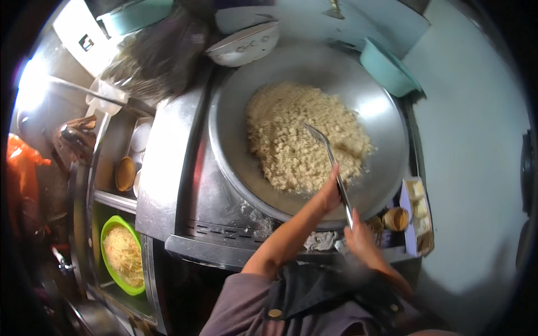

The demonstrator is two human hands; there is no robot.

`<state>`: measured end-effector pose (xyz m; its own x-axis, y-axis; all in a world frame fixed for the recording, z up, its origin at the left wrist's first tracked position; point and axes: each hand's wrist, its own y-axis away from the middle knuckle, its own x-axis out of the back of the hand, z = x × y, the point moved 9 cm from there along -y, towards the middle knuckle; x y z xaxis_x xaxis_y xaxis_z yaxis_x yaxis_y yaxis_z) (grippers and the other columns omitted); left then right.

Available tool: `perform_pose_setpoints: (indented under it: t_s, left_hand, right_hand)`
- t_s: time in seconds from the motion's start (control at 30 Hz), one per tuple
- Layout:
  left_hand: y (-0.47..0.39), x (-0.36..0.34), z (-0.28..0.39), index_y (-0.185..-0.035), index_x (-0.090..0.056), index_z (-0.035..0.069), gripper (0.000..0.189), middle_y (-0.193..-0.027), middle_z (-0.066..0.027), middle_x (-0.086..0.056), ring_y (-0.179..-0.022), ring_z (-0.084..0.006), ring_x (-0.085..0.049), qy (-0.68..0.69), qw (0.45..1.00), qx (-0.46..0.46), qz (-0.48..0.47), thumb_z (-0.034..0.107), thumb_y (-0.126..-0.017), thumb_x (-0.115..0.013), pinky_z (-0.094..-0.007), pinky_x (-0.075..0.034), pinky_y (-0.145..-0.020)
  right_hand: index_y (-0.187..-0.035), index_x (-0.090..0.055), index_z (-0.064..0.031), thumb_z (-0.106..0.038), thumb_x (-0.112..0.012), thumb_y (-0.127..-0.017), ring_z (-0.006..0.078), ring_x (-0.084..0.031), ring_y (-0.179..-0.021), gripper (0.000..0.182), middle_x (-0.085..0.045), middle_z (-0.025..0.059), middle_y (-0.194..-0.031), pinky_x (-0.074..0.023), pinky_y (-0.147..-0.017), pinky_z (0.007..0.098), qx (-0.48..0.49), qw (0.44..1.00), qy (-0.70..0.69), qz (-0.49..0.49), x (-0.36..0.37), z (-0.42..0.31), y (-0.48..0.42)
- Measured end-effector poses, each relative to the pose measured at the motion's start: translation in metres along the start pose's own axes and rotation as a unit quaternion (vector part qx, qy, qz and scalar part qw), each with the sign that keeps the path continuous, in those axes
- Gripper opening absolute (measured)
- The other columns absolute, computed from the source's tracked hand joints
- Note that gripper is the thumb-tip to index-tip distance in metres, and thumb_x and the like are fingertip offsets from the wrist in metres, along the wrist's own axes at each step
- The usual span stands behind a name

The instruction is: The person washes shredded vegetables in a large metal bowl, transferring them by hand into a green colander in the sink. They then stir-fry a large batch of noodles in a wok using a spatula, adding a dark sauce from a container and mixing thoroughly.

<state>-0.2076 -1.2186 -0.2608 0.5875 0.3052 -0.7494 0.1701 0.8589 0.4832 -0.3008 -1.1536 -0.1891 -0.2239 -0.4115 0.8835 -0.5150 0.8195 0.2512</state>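
Note:
A wide metal wok [231, 126] lies before me, set into a stainless-steel stove top. In it is a broad heap of pale, crumbly food [290, 143], loose and clumped. My left hand [330, 194] grips the shaft of a long-handled metal spatula [331, 156] partway along. Lower down, near the handle's end, my right hand [362, 236] is closed around the same tool. The spatula's head rests on or in the heap, just right of its middle; its lower edge is hard to make out.
A patterned white bowl [246, 46] and a teal basin [388, 71] lean at the wok's far rim. Near my right hand are a spice jar [396, 219] and a lilac seasoning box [410, 235]. A crumpled cloth [321, 241] lies at the front. Left, a green basin [133, 290] holds shredded food.

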Motion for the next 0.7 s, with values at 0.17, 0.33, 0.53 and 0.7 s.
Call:
perform_pose_setpoints:
  t_s: [0.17, 0.33, 0.53, 0.7]
  left_hand:
    - [-0.011, 0.017, 0.007, -0.131, -0.035, 0.008, 0.082, -0.119, -0.0076, -0.045, -0.109, -0.0193, -0.044, 0.018, 1.0, 0.014, -0.012, 0.068, -0.078, -0.05, -0.0328, -0.038, -0.086]
    - [-0.002, -0.03, 0.04, -0.11, -0.05, 0.009, 0.051, -0.102, -0.0033, -0.055, -0.095, -0.0162, -0.049, 0.016, 0.995, -0.041, -0.095, 0.052, -0.082, -0.058, -0.0317, -0.037, -0.083]
    - [0.041, -0.046, 0.07, -0.101, -0.054, 0.001, 0.029, -0.092, -0.0104, -0.062, -0.091, -0.0184, -0.057, -0.097, 0.974, -0.196, -0.051, 0.025, -0.086, -0.056, -0.0296, -0.043, -0.082]
    - [0.126, -0.021, 0.138, -0.087, -0.052, 0.002, 0.015, -0.074, -0.0053, -0.057, -0.064, -0.0136, -0.053, -0.118, 0.923, -0.364, 0.032, 0.015, -0.084, -0.058, -0.0268, -0.043, -0.063]
  right_hand:
    - [-0.117, -0.044, 0.0031, -0.012, -0.056, -0.084, 0.02, -0.054, -0.046, 0.039, -0.054, 0.0132, -0.068, -0.0438, -0.044, 0.033, -0.131, 0.917, -0.375, -0.034, -0.016, 0.009, -0.014]
    - [-0.103, -0.046, -0.0004, -0.01, -0.051, -0.087, 0.0093, -0.044, -0.042, 0.019, -0.046, 0.0031, -0.063, -0.0388, -0.039, 0.0229, -0.055, 0.753, -0.652, -0.062, 0.025, -0.018, -0.029]
    - [-0.118, -0.045, 0.0, -0.022, -0.05, -0.093, 0.0098, -0.051, -0.059, 0.033, -0.053, 0.0038, -0.075, -0.0438, -0.055, 0.0225, 0.024, 0.737, -0.666, -0.114, 0.034, -0.044, -0.002]
    - [-0.122, -0.05, -0.0008, -0.026, -0.053, -0.092, 0.0071, -0.053, -0.073, 0.039, -0.057, 0.0001, -0.086, -0.0452, -0.064, 0.0212, 0.104, 0.859, -0.498, -0.053, 0.046, -0.063, 0.008]
